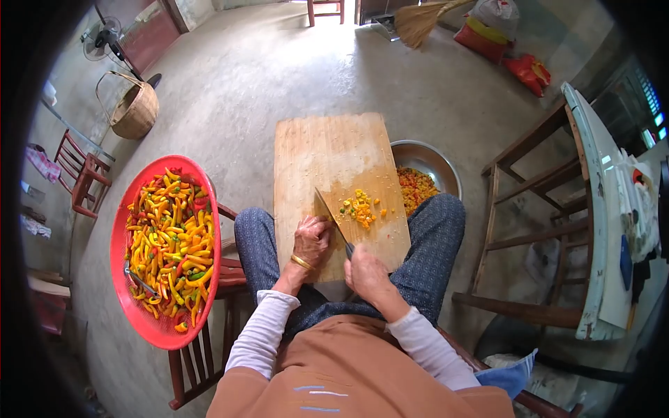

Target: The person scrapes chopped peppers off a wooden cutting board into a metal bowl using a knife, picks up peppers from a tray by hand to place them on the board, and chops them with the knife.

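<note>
My right hand (369,273) is wrapped round the dark handle of a kitchen knife (331,214). The blade points away from me and to the left, its edge down near the wooden cutting board (313,153). My left hand (312,241), with a gold bangle at the wrist, rests on the board just left of the blade. Its fingers are curled under, so whatever they hold is hidden. Right of the blade lies a small heap of chopped yellow-orange peppers (361,210) with a few green bits. The board lies across my lap.
At my left, a red basin (120,279) of whole yellow, red and green peppers (171,244) sits on a wooden chair (198,362). Right of the board, a metal bowl (446,164) holds chopped peppers. A table (592,230) stands farther right, a wicker basket (136,111) back left.
</note>
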A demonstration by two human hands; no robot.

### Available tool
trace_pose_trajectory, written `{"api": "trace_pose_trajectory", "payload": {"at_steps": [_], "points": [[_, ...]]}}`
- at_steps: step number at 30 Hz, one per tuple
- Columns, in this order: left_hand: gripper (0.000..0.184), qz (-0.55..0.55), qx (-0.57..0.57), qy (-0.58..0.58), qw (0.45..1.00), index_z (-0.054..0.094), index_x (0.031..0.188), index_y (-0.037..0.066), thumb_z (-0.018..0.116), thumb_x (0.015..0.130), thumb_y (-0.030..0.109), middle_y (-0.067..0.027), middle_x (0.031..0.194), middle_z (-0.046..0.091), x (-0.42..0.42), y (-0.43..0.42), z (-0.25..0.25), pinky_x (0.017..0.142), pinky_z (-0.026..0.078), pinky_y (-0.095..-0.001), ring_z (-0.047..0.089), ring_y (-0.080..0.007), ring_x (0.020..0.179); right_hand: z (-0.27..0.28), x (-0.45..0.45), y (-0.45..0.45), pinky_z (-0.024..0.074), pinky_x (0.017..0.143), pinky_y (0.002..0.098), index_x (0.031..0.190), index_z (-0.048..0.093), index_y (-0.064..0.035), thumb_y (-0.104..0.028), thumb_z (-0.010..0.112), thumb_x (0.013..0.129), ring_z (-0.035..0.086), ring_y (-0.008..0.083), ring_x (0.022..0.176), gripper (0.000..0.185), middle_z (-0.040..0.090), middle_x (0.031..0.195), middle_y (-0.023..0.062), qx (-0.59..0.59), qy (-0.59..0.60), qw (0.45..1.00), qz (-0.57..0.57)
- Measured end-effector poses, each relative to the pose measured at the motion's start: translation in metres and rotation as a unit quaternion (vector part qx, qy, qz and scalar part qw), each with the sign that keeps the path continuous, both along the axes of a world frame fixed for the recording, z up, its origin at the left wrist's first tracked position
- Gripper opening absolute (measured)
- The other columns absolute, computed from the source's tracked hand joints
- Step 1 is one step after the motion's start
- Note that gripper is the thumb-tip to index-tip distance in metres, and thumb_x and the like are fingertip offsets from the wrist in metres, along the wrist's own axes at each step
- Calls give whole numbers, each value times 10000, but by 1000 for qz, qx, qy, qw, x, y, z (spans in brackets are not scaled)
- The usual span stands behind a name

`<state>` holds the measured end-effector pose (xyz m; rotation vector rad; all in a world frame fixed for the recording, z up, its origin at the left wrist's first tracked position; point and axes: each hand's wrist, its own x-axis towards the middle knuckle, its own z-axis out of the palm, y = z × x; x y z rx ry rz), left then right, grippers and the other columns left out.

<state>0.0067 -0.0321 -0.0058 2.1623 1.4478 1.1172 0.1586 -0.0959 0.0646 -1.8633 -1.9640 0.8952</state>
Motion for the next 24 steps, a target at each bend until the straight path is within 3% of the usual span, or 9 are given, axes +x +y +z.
{"api": "trace_pose_trajectory", "payload": {"at_steps": [5,11,14,20,24], "points": [[79,-4,15,-16,1000,646,760,52,616,687,45,-97,824,640,-2,0,-3,745,449,-380,590,-288,789,-15,-9,26,461,608,525,859,451,62,-146,549,809,584,457,667,236,569,690,301,47,43,998,-8],[66,12,22,-34,999,616,739,55,636,680,36,-94,795,628,-2,-2,-8,716,454,-371,586,-286,761,2,20,-11,441,566,514,810,449,49,-136,561,799,565,473,659,217,544,673,313,46,29,998,-8],[73,11,25,-37,999,606,737,56,640,678,31,-87,779,621,-2,-1,-7,707,455,-369,584,-283,754,17,18,-15,468,617,523,849,457,58,-171,563,806,586,467,680,256,574,693,304,13,36,999,-23],[68,13,15,-31,999,607,735,61,644,683,38,-83,776,619,-3,-1,-11,710,451,-368,586,-277,757,6,22,-17,471,602,518,851,443,46,-164,569,803,588,456,662,249,570,669,291,7,60,998,25],[69,11,-2,-29,1000,613,739,60,648,683,42,-82,787,625,-4,1,-6,713,451,-372,590,-277,761,7,4,-8,459,589,512,816,442,38,-149,565,807,571,465,659,224,556,662,292,-9,21,1000,-10]]}}
